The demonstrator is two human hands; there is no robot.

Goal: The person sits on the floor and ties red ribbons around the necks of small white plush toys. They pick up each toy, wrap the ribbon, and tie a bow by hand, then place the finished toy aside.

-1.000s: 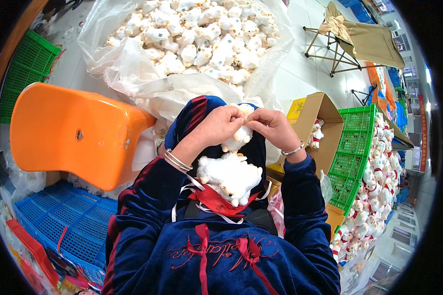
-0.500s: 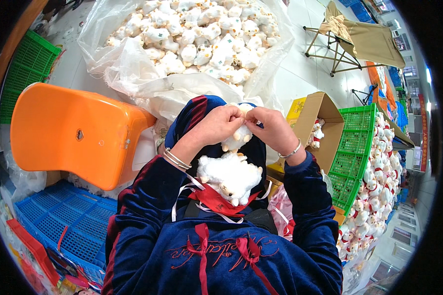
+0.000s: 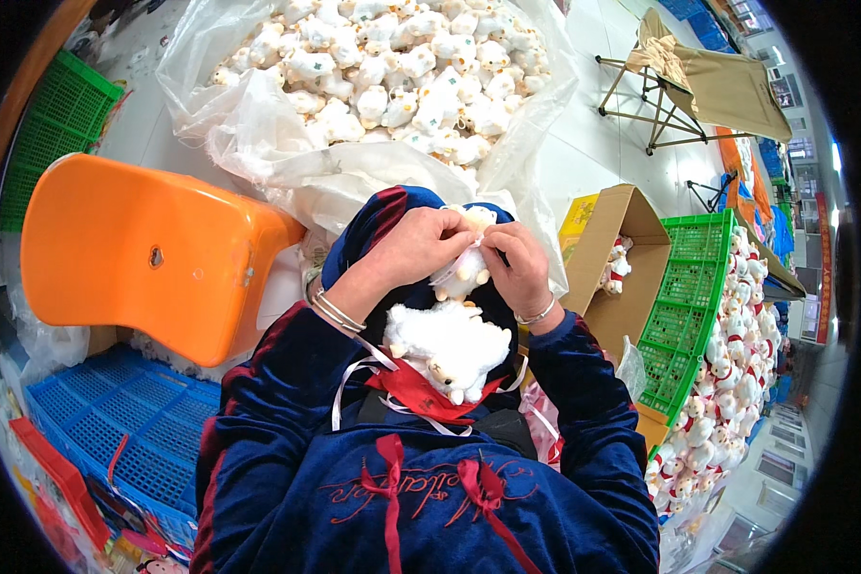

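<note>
A small white plush toy (image 3: 461, 273) rests on my knees, its head away from me. At its neck both hands meet, with a thin pale ribbon (image 3: 447, 275) showing there. My left hand (image 3: 429, 239) pinches the ribbon against the toy's neck from the left. From the right, my right hand (image 3: 518, 263) closes thumb and finger on the ribbon; the fingertips partly hide it. Nearer me in my lap lies another white plush toy (image 3: 447, 344), on top of red cloth pieces (image 3: 421, 390) with white ribbons trailing out.
A clear plastic bag (image 3: 258, 143) full of white plush toys (image 3: 402, 72) lies ahead. An orange stool (image 3: 153, 258) and blue crate (image 3: 124, 411) are left. At right stand a cardboard box (image 3: 631, 277), a green crate (image 3: 684, 287), toys wearing red (image 3: 727, 373) and a folding chair (image 3: 717, 91).
My right hand has drawn slightly down and away from the left, its elbow coming inward. More of the pale ribbon shows at the toy's neck. The lap toy has stayed put.
</note>
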